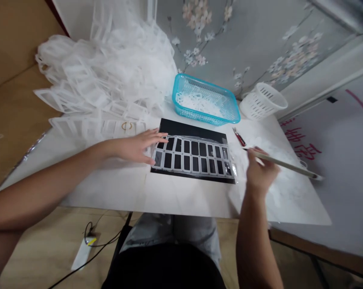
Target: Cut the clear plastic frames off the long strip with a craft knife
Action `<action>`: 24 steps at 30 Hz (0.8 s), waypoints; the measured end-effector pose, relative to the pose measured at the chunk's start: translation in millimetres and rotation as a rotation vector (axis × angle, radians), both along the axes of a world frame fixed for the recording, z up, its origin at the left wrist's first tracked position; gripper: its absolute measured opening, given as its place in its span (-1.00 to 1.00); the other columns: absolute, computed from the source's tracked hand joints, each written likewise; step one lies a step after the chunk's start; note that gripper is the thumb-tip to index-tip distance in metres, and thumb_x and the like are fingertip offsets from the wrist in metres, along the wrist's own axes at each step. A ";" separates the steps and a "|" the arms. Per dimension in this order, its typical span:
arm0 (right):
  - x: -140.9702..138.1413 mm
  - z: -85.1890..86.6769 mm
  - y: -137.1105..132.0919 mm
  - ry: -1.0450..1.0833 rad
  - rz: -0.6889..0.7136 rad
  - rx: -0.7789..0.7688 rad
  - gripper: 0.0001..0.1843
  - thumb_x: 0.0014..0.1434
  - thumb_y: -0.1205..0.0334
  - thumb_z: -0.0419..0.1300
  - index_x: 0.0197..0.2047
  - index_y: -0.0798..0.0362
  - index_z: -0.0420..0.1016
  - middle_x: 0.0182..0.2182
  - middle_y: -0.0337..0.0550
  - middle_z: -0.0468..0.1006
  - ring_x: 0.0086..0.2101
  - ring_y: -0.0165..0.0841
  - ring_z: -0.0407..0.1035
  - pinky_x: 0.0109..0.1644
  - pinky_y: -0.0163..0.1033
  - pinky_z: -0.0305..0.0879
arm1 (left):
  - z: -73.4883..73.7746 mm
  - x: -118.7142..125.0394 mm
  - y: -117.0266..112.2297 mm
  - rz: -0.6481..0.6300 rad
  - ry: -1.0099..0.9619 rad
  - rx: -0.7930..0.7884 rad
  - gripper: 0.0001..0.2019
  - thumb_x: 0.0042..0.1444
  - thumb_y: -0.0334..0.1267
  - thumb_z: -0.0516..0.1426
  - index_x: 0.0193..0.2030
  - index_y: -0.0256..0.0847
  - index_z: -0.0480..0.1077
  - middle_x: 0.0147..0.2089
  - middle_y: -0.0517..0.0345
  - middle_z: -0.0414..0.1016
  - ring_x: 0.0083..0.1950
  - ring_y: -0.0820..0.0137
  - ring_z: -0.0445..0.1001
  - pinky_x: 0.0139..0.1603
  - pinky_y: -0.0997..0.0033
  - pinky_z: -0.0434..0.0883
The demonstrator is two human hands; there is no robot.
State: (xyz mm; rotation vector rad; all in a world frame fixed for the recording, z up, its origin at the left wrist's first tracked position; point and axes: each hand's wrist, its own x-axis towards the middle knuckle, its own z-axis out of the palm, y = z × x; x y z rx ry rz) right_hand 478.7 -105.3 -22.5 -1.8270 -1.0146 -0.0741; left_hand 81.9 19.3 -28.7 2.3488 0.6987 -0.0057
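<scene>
On a black sheet (193, 179) in front of me lies a translucent white plastic frame sheet (191, 155) with two rows of rounded rectangular openings. My left hand (136, 146) has its fingers spread, with the fingertips at the sheet's left end. To the right of the sheet, my right hand (262, 170) is closed around a long, slender pale stick-like tool (292, 165). Its thin dark tip points left and its other end reaches out to the right. The tool's exact kind cannot be made out. Small red-handled snips (239, 137) lie just beyond my right hand.
A tall heap of white plastic frames (109, 72) fills the table's back left. At the back stand a blue basket (207, 118) holding white scraps and a white perforated basket (261, 102). Clear film scraps (289, 188) lie at right, beside a board with red writing (303, 144).
</scene>
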 end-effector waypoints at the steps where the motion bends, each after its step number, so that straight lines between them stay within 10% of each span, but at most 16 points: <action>1: -30.6 3.0 3.2 0.110 0.182 -0.021 -0.66 0.18 0.03 0.27 -0.10 0.09 0.62 -0.14 0.01 0.66 -0.16 -0.17 0.55 -0.06 -0.01 0.47 | 1.2 -2.8 3.1 -0.010 0.014 0.002 -0.21 0.20 0.15 0.16 0.48 0.08 -0.07 0.58 0.18 -0.36 0.57 0.09 -0.48 0.51 -0.07 -0.16; 4: -127.9 7.5 14.8 0.259 0.725 -0.173 -0.81 0.19 0.09 0.28 -0.25 0.00 0.66 -0.14 -0.10 0.68 -0.17 -0.25 0.56 -0.04 -0.09 0.46 | -1.2 -6.3 8.1 -0.044 0.064 0.024 -0.12 0.17 0.18 0.16 0.52 0.05 -0.16 0.58 0.16 -0.42 0.56 0.07 -0.53 0.51 -0.09 -0.23; 8: -196.9 -7.1 23.1 0.212 0.896 -0.196 -0.90 0.14 0.19 0.32 -0.37 -0.01 0.64 -0.19 -0.14 0.70 -0.10 -0.20 0.54 0.04 -0.06 0.41 | -10.5 -3.1 8.2 -0.075 0.096 0.103 -0.07 0.15 0.21 0.15 0.53 -0.04 -0.17 0.58 0.09 -0.40 0.56 0.05 -0.53 0.51 -0.07 -0.31; 24: -199.3 -28.0 18.2 0.142 0.895 -0.233 -0.88 0.16 0.20 0.29 -0.40 -0.04 0.63 -0.24 -0.20 0.71 -0.10 -0.18 0.51 0.11 0.00 0.35 | -13.8 2.2 5.7 -0.030 0.111 0.108 -0.04 0.05 0.14 0.20 0.51 -0.06 -0.11 0.58 0.06 -0.38 0.56 0.02 -0.51 0.50 -0.09 -0.35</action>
